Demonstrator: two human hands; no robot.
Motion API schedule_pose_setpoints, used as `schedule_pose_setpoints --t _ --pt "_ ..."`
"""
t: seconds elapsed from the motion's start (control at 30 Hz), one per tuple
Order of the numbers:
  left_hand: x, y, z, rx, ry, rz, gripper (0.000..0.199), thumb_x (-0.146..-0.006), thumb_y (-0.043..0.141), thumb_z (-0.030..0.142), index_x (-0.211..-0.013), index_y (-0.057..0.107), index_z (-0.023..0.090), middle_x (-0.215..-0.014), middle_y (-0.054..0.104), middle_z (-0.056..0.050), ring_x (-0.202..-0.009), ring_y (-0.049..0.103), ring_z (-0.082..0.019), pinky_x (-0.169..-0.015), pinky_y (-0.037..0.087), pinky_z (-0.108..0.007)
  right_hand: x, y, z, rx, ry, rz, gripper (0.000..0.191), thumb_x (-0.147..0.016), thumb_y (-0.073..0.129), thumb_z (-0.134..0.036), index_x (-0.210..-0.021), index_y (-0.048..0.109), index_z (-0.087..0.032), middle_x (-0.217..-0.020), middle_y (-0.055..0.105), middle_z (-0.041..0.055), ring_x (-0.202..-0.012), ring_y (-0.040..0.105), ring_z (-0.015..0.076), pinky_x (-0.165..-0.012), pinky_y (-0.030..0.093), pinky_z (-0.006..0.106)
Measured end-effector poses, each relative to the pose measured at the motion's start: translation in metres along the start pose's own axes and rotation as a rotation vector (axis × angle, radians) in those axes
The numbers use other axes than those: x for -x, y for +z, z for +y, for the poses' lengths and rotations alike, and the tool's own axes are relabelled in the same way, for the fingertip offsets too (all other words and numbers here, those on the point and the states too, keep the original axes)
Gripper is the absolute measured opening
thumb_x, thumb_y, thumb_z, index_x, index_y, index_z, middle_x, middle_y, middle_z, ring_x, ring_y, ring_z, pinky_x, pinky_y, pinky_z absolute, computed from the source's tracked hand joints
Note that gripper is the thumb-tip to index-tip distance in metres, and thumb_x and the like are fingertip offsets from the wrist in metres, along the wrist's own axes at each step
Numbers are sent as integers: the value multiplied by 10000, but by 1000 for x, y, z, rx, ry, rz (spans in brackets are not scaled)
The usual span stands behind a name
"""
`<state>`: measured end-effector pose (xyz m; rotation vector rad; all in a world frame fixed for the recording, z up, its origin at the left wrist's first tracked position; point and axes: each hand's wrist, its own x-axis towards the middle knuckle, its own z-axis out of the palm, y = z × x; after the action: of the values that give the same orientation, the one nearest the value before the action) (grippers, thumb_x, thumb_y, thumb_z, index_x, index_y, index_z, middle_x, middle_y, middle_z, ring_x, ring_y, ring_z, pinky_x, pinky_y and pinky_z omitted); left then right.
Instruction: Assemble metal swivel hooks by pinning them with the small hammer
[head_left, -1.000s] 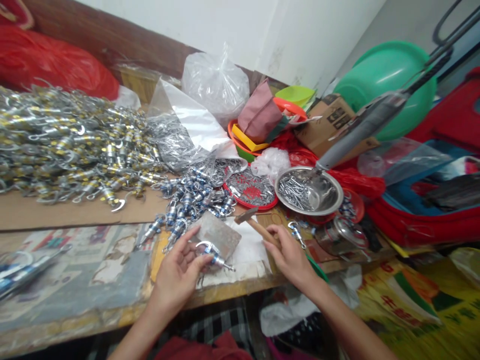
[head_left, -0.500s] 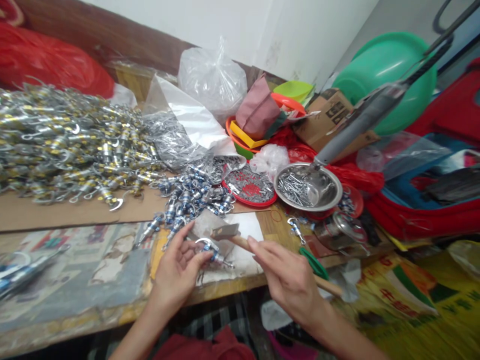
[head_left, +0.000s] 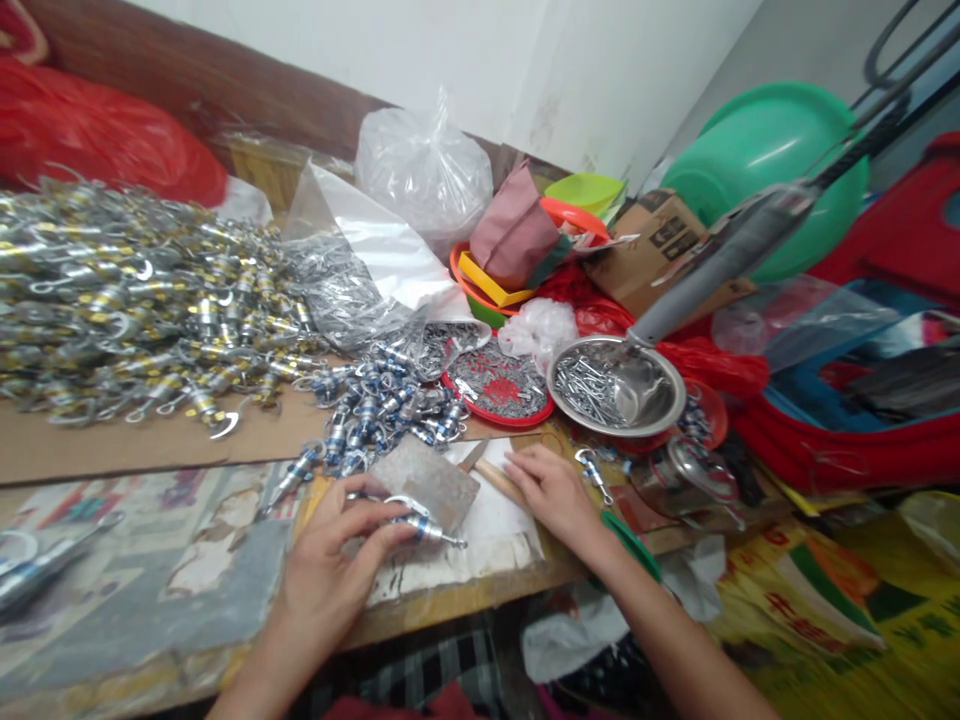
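My left hand (head_left: 341, 550) pinches a small silver-and-blue hook fitting (head_left: 426, 527) between thumb and fingers, over the near edge of a grey metal block (head_left: 427, 482). To the right, my right hand (head_left: 551, 490) has its fingers at the wooden handle of a hammer (head_left: 500, 480); the hammer head lies beside the block on white paper (head_left: 499, 535). Whether the fingers still grip the handle is hard to see. Behind the block is a pile of blue-banded fittings (head_left: 375, 405).
A heap of yellow-banded fittings (head_left: 150, 290) covers the left back. Behind the block stand a red plate of small metal parts (head_left: 499, 385) and a steel bowl of pins (head_left: 615, 385). A single fitting (head_left: 594, 475) lies right of my right hand.
The hammer has come down from above the block to the paper at its right. My right hand has moved back with it. The block is now more exposed; my left hand still holds the fitting.
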<state>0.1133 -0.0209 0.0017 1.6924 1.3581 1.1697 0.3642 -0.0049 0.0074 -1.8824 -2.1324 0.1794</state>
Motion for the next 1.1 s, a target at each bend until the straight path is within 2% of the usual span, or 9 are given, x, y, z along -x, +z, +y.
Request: schedule_pose_setpoints --t 0.1,0.2,0.37,0.47,0.57,0.7,0.77,0.97,1.1 --pt "-2 -1 0 -29 58 3 109 -661 637 314 -651 721 245 -805 612 -45 -822 588 -204 -742 468 -303 -51 -2 -6 163 70 55 268 -870 422 -164 -1038 631 -172 -1030 644 98 -1002 569 178 -864 429 275" --pt "-4 -2 2 14 26 -57 89 -656 651 291 -655 725 242 -747 633 -31 -726 610 -174 -677 477 -265 -100 3 -7 213 130 -1 212 -797 489 -105 -862 688 -144 -885 677 148 -944 603 245 -823 441 341" --pt "-5 -7 3 93 4 -103 92 -633 679 243 -702 739 249 -711 679 -21 -671 628 -153 -626 480 -226 -134 5 -11 193 172 -43 168 -684 572 -52 -785 695 -107 -872 672 188 -920 612 294 -794 448 375" --pt "-4 -8 3 94 -6 -93 124 -639 679 234 -745 738 255 -736 693 -17 -691 633 -154 -643 479 -222 -121 -4 -21 87 143 -9 183 -695 584 -92 -837 696 -123 -921 672 154 -916 613 270 -795 457 348" --pt "-3 -7 5 82 -45 -76 164 -632 686 233 -788 733 247 -749 702 -16 -698 634 -159 -650 482 -225 -83 -10 -45 -98 71 25 202 -787 532 -186 -930 675 -170 -903 690 63 -816 640 156 -737 489 242" --pt "-5 -4 8 56 -74 -44 257 -614 699 254 -869 719 225 -711 691 -13 -626 614 -155 -582 481 -226 -23 -5 -81 -787 -139 92 79 -700 625 -150 -719 701 -154 -711 699 42 -667 644 138 -634 515 228" --pt "-5 -3 8 47 -51 -38 267 -623 690 252 -887 715 223 -704 687 -15 -626 611 -157 -576 477 -228 -6 0 -91 -969 -195 97 94 -667 634 -107 -656 703 -170 -670 697 36 -637 643 139 -613 517 230" --pt "-4 -2 11 100 12 -96 142 -665 644 203 -763 739 242 -711 690 -20 -674 628 -157 -622 473 -225 1 5 -89 -1114 -199 50 128 -651 644 -80 -664 709 -190 -669 704 24 -636 652 138 -622 525 226" --pt "0 -4 14 144 -6 -136 130 -674 632 185 -666 740 257 -692 669 -12 -658 620 -142 -602 463 -210 8 1 -87 -1083 -190 60 66 -680 655 -128 -674 694 -180 -684 701 30 -647 651 143 -633 525 240"
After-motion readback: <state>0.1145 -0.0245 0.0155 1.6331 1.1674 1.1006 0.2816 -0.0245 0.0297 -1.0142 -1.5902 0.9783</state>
